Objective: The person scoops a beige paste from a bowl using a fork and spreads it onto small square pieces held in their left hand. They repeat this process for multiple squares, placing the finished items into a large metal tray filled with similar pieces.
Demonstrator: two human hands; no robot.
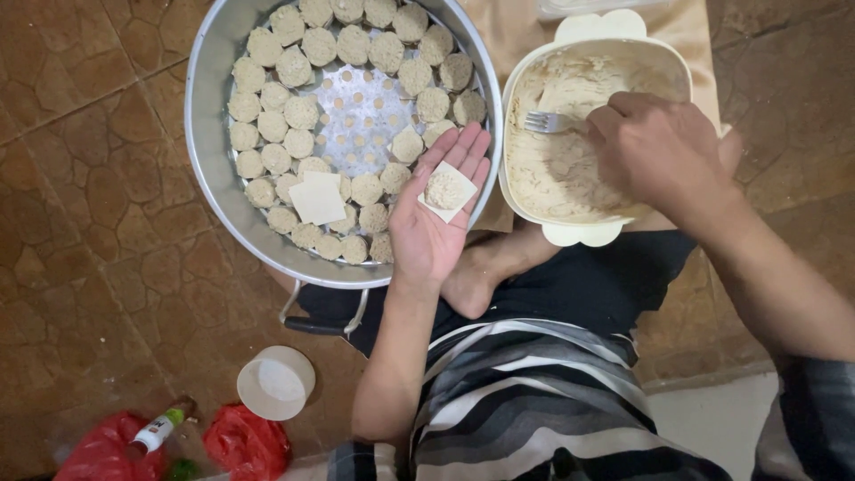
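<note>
The left hand lies palm up and flat open over the steamer's near rim, a wrapper with filling resting on it — not gripped. The right hand, beside the steamer, pinches a fork inside the bowl.

left hand: open, wrapper with filling on palm | right hand: fork in bowl

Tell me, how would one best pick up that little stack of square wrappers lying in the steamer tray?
Pinch the wrapper stack by its lower corner, coming from above on the person's side. That corner overhangs the dumplings beneath, so fingertips can likely slip under it; the thin, flat sheets offer no other hold.
</note>
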